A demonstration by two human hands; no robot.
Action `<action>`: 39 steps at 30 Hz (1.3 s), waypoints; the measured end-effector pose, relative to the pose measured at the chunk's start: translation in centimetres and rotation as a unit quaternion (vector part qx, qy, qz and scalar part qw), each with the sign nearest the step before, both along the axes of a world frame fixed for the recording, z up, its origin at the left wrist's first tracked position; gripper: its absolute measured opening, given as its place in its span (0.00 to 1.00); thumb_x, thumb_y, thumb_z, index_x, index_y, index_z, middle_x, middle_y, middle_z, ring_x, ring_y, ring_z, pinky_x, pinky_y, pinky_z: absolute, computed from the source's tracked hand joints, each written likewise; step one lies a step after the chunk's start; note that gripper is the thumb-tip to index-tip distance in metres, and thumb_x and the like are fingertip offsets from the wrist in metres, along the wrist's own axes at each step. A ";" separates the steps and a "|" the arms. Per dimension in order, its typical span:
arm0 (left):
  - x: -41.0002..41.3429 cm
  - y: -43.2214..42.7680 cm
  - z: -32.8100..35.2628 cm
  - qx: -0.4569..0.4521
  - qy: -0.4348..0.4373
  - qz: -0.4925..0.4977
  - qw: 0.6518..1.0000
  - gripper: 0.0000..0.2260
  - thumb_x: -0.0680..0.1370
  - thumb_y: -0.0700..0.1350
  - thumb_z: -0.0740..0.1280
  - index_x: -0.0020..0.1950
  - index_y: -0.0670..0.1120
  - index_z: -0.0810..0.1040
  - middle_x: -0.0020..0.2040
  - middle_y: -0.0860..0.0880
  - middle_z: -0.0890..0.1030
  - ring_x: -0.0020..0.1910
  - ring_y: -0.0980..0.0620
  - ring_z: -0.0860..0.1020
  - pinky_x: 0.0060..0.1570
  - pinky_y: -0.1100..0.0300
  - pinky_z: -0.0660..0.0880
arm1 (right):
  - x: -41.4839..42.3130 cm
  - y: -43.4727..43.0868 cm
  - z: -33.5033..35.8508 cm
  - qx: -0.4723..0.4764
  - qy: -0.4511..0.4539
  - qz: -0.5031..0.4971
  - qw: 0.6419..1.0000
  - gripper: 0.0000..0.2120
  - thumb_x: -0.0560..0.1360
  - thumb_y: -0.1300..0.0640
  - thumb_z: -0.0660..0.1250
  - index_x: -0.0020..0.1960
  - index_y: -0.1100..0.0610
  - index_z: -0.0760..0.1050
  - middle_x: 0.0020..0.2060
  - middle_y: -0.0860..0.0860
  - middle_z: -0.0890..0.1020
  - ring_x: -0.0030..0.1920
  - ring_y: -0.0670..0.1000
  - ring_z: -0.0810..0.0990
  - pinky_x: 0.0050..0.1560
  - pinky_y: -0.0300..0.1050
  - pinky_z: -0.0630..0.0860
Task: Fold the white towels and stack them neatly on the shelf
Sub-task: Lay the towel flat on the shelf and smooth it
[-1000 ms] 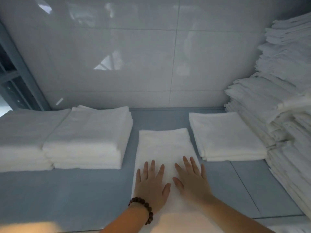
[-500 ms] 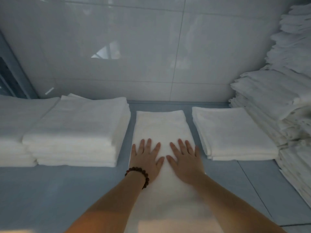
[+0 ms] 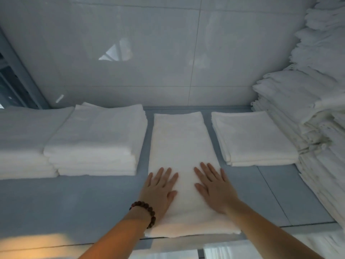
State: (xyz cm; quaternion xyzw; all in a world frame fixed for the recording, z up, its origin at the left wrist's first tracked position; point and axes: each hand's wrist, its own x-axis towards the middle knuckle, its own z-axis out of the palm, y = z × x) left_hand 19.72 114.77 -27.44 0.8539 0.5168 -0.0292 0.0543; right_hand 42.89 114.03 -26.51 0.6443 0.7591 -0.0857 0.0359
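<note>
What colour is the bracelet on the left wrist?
Dark brown beads; the bracelet shows clearly in the head view.

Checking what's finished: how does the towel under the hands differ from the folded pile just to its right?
The towel is a long, narrow strip reaching the front edge of the shelf; the pile is shorter, squarer and sits further back. The left hand and right hand press flat on the towel; nothing touches the pile. Both are white and lie flat.

Grey shelf [image 3: 74, 199] carries towel [image 3: 179, 143], folded stacks [image 3: 97, 139], seemingly a heap [image 3: 321, 146]
</note>
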 end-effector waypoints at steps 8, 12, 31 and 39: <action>-2.0 -5.2 2.8 -0.078 -0.003 -0.006 0.997 0.34 0.74 0.67 0.33 0.77 0.52 0.42 0.78 0.51 0.42 0.76 0.51 0.38 0.72 0.55 0.35 | 2.1 -6.4 3.3 -0.080 0.098 -0.051 0.991 0.30 0.80 0.41 0.50 0.77 0.51 0.47 0.77 0.47 0.44 0.77 0.46 0.42 0.75 0.46 0.40; -2.0 -8.5 2.3 -0.088 -0.002 -0.067 0.994 0.32 0.78 0.64 0.49 0.77 0.56 0.40 0.77 0.50 0.38 0.75 0.51 0.36 0.72 0.56 0.35 | 2.2 -10.6 3.2 -0.085 0.137 0.021 0.987 0.36 0.76 0.38 0.60 0.77 0.49 0.50 0.75 0.41 0.44 0.76 0.43 0.42 0.75 0.42 0.42; 3.2 -9.1 2.7 -0.033 0.044 -0.016 0.998 0.31 0.77 0.34 0.55 0.77 0.44 0.45 0.78 0.41 0.46 0.77 0.44 0.45 0.75 0.51 0.44 | 1.7 -11.6 1.7 0.102 0.135 0.026 0.985 0.31 0.73 0.75 0.52 0.72 0.56 0.65 0.74 0.52 0.63 0.75 0.51 0.58 0.72 0.36 0.39; 1.3 -9.5 2.8 -0.043 0.046 -0.031 0.998 0.41 0.71 0.26 0.51 0.76 0.48 0.34 0.76 0.47 0.34 0.75 0.47 0.35 0.74 0.51 0.38 | 2.7 -12.9 1.0 0.048 0.088 0.065 0.993 0.40 0.71 0.77 0.50 0.77 0.52 0.44 0.77 0.49 0.44 0.77 0.47 0.40 0.71 0.36 0.30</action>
